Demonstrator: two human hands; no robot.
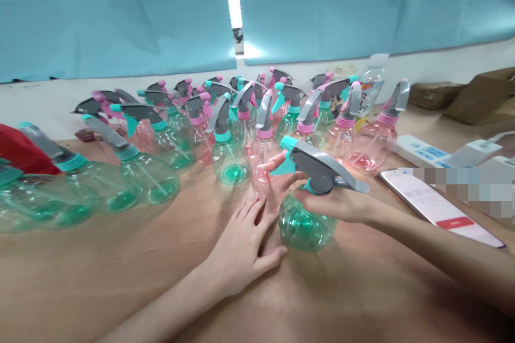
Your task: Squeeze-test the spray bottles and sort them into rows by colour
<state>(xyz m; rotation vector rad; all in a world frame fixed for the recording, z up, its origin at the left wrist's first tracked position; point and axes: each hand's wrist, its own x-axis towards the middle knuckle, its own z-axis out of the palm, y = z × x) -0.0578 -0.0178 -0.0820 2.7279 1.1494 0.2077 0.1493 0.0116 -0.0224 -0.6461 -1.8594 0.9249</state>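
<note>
Close in front of me stands a green see-through spray bottle with a grey and turquoise trigger head, pointing left and tilted a little. Around its neck is my right hand, thumb on the near side and fingertips showing past the far side. My left hand rests on the table just left of this bottle, fingers stretched out and thumb apart, holding nothing. Directly behind the hands stand a pink spray bottle and another green spray bottle.
Several more green and pink spray bottles crowd the back and left of the wooden table. On the right lie a phone, a power strip and a cardboard box. A clear drink bottle stands near the wall.
</note>
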